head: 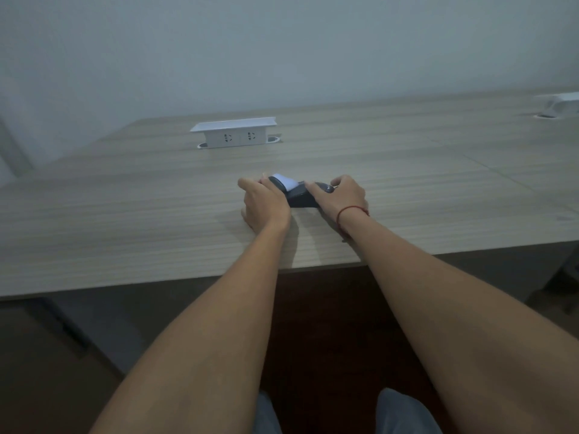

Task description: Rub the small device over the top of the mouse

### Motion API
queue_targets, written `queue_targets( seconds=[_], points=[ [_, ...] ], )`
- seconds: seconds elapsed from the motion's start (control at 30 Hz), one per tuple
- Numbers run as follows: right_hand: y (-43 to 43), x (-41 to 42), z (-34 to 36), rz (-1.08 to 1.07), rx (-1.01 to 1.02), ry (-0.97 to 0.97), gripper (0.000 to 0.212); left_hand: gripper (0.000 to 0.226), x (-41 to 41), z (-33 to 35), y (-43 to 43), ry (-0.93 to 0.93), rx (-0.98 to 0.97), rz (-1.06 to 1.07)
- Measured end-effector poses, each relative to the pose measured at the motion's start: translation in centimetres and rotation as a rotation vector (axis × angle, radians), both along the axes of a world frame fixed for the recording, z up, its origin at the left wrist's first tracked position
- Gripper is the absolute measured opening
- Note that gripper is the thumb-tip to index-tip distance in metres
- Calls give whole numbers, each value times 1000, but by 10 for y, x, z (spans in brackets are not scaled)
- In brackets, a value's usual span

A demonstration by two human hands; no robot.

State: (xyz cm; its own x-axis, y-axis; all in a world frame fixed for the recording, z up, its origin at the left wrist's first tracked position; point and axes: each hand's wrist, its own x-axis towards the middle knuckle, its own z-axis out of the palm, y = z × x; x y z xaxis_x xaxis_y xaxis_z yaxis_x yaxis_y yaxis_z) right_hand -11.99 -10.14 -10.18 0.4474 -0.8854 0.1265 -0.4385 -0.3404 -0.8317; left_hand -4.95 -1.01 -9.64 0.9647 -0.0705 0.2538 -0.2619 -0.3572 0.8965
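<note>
Two hands: left hand [266, 203] and right hand [340, 195], both out over the wood-grain surface [125, 214].
One dark device: [299, 195] lying on the surface between the hands, near the front edge and roughly mid-width.
One white paper strip: [286, 180] curling up from the far end of the dark device (pale against the dark casing).
Left fingers: curled round the left, far end of the device, fingertips just beside the paper strip; heel of the hand resting on the surface.
Right fingers: bent over the right end of the device, index finger lying along its top; exact grip underneath hidden by the hand itself.
One red string: [352, 210] tied round the right wrist.
Two socket boxes: one white pop-up socket box [233, 133] standing well beyond the hands, lid raised, two outlets facing the camera; a second white box [564, 100] at the far right corner (cut off by the picture edge).
Backdrop: plain pale wall [282, 42] behind the surface.
In the way: nothing between hands and device; both forearms cross the front edge.
</note>
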Motion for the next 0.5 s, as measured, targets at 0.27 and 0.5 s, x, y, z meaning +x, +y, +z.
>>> queue_targets(
  seconds=[0.27, 0.5],
  points=[
    [-15, -7, 0, 222, 138, -126, 59, 30, -1, 1, -1, -10, -106, -195],
    [-12, -3, 4, 153, 131, -68, 57, 30, 1, 0, -1, -15, 31, 40]
  ],
)
